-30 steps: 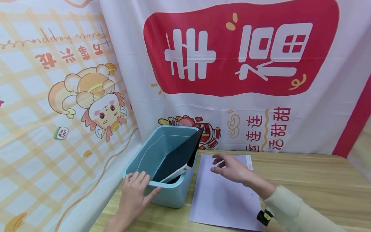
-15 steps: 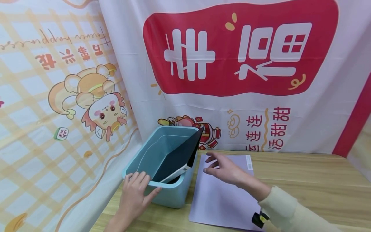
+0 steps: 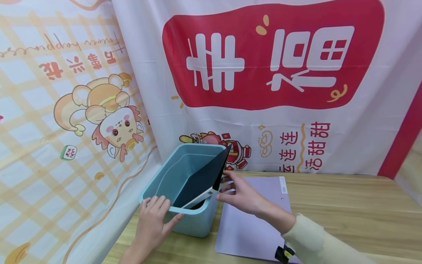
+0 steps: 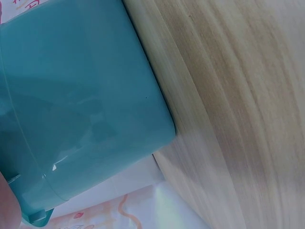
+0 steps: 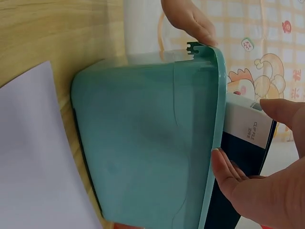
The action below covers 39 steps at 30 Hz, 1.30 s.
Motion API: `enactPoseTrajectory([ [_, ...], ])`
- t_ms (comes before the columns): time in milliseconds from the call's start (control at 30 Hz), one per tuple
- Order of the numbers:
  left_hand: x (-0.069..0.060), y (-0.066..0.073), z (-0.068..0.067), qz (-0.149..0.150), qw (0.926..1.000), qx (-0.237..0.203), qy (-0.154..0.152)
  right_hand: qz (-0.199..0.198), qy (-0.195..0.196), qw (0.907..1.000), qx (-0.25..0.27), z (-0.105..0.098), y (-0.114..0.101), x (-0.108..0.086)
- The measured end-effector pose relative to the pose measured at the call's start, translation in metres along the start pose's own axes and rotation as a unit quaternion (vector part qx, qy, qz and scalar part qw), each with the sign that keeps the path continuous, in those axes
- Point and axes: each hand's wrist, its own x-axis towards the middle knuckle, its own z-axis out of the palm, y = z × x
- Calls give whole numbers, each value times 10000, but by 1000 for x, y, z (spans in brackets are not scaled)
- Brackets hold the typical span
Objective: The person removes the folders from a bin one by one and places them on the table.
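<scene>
A blue-green plastic bin (image 3: pixel 194 225) stands on the table at the left-centre of the head view. My left hand (image 3: pixel 153 220) grips its near rim, fingers over the edge and thumb along the outside. A dark clip file (image 3: pixel 202 174) with a white label on its spine leans inside the bin, one corner sticking out above the right rim. My right hand (image 3: pixel 242 192) is at the file's spine. In the right wrist view the thumb is at the edge of the clip file (image 5: pixel 245 121), and the fingers lie by the bin's rim, loosely bent.
A flat purple folder (image 3: pixel 250 227) with a small white label lies on the wooden table (image 3: pixel 346 205) right of the bin, partly under my right forearm. Printed cloth hangs behind and to the left. A black strap with a yellow mark is at my right wrist.
My right hand has moved left from above the purple folder to the clip file's spine. The left hand, the bin and the file stay where they were.
</scene>
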Motion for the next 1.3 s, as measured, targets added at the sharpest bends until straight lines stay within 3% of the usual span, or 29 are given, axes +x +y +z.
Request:
enactPoseTrajectory([
  [300,1,-1,2,90,9999,10,140,44,367,9993,14,10,-2,7],
  [667,1,-1,1,55,10000,44,31,-62,1083,9937,-278,29,-11,19],
  [1033,0,-2,2,47,9999,47,81,42,1226,9918,-354,39,-19,25],
  [1300,1,-2,3,50,10000,35,55,78,1222,9925,-49,47,-22,30],
])
